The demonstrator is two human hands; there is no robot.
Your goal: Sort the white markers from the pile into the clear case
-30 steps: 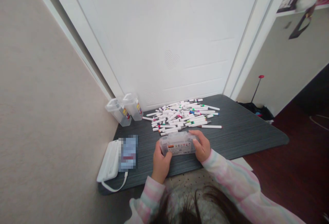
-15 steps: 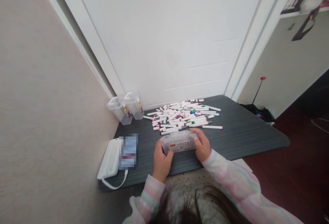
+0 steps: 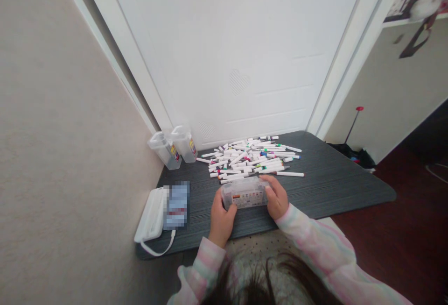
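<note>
From your head camera, your left hand [image 3: 221, 218] and right hand [image 3: 276, 198] grip the two ends of a clear plastic case [image 3: 245, 193], held lengthwise just above the dark surface [image 3: 332, 183]. Just beyond it lies a heap of markers [image 3: 250, 159]. Two clear containers [image 3: 172, 147] stand by the door [image 3: 238, 48].

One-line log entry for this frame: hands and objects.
left hand: holds left end of clear marker box | right hand: holds right end | marker pile: loose on dark table, beyond box
</note>
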